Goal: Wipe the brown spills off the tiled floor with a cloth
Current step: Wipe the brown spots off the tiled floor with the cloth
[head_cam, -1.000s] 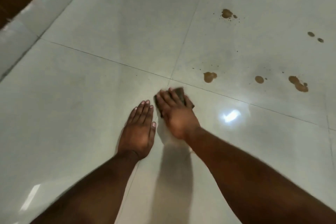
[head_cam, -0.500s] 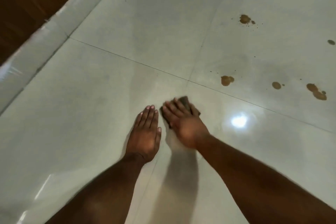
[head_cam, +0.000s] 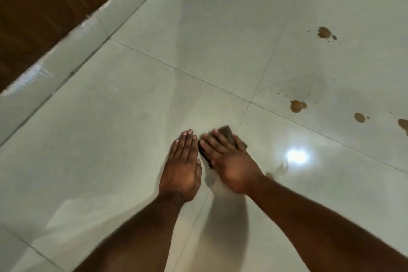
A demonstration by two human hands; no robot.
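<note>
A dark wooden panel (head_cam: 42, 4) filled the upper-left corner; a pale skirting strip (head_cam: 66, 51) ran along its foot; a light glare (head_cam: 297, 155) shone right.

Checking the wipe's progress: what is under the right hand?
A dark brown cloth lies under the right hand, pressed flat on the tiled floor; its edges show past the fingers. Any spill beneath the cloth is covered.

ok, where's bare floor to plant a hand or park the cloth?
Free: the tile left of the left hand, out to the skirting, and the far tile beyond the grout cross. Crowded: the right hand presses the cloth beside the left; brown spills dot the right-hand tile.
</note>
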